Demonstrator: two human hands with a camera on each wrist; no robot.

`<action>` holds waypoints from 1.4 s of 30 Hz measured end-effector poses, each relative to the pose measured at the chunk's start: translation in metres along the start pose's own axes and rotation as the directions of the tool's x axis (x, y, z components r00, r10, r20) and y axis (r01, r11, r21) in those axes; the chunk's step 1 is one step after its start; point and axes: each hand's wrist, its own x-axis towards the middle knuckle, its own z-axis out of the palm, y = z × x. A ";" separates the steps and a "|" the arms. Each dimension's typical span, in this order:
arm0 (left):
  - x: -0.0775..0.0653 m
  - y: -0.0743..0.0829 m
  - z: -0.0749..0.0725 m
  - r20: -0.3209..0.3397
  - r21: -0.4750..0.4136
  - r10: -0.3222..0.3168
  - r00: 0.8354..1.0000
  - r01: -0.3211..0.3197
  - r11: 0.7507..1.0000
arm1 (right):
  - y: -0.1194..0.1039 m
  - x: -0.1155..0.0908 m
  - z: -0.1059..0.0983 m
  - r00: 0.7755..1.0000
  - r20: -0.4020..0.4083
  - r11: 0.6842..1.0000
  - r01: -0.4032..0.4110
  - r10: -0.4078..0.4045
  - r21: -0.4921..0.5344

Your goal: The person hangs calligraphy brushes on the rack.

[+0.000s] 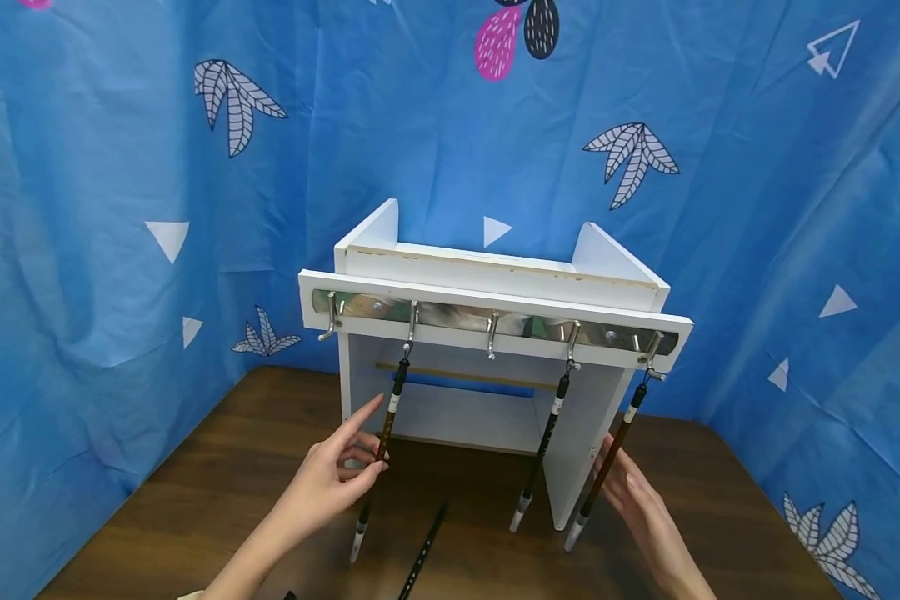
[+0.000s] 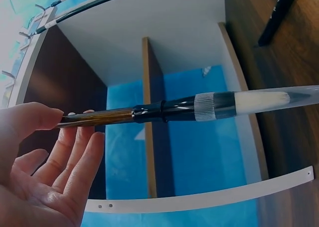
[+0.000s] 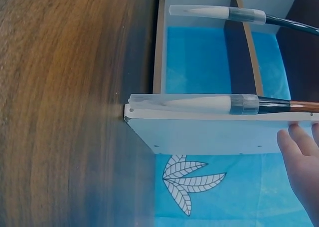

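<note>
Calligraphy brushes with clear caps hang from a white rack's hook rail (image 1: 457, 315). My left hand (image 1: 337, 471) pinches the brown shaft of one brush (image 1: 393, 404), which hangs from the second hook from the left; its index finger points up, away from the shaft. In the left wrist view the capped white tip (image 2: 261, 102) of this brush extends to the right. My right hand (image 1: 641, 508) is beside the rightmost brush (image 1: 607, 457), its fingers extended behind the shaft; whether they touch it I cannot tell. A dark brush (image 1: 543, 446) hangs from the fourth hook.
Under the rail stands the white shelf unit (image 1: 585, 442), on a dark wood table (image 1: 225, 467). A black stick-like thing (image 1: 423, 550) lies on the table in front. Behind everything hangs a blue patterned curtain (image 1: 435, 133). The first and third hooks bear no brush.
</note>
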 end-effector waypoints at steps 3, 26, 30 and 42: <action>0.001 0.008 0.000 -0.010 0.004 -0.001 1.000 0.001 1.000 | -0.004 0.002 0.002 1.000 0.009 1.000 0.011 -0.011 0.010; -0.001 -0.016 0.016 0.015 -0.053 -0.035 0.999 0.036 0.998 | -0.077 0.014 0.055 0.998 -0.053 0.999 -0.031 0.030 -0.013; -0.001 -0.016 0.017 0.023 -0.050 -0.037 0.999 0.039 0.998 | -0.080 0.015 0.056 0.998 -0.059 0.999 -0.036 0.035 -0.023; -0.007 -0.022 0.020 0.019 -0.026 -0.051 0.999 0.051 0.998 | -0.055 0.009 0.041 0.998 -0.057 1.000 -0.020 0.019 -0.021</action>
